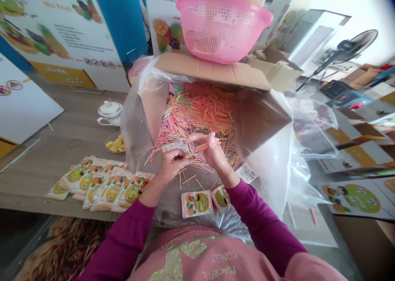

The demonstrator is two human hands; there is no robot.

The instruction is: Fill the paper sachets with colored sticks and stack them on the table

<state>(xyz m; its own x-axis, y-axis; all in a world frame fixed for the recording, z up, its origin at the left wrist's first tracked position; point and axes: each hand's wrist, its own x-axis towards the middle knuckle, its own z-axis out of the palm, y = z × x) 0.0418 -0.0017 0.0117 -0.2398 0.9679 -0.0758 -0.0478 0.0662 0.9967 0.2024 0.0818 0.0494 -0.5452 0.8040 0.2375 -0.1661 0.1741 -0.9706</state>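
My left hand point(171, 162) pinches a small printed packet point(175, 147) held over the plastic-lined cardboard box point(212, 72). My right hand point(212, 149) is closed on a small bundle of coloured sticks point(205, 146), their ends pointing at the packet. The box holds a large heap of pink, orange, yellow and green sticks point(200, 108). A few loose sticks point(191, 180) lie on the plastic under my hands. Two small packets point(197, 203) lie on the plastic close to my body, and another packet point(247, 173) lies right of my right wrist.
A fan of filled packets point(101, 184) lies on the wooden table point(46, 157) at left. A pink basket point(220, 26) sits on the box flap. A white lidded pot point(110, 112) and small dish of yellow pieces point(115, 144) stand behind. Printed boards and boxes crowd the right.
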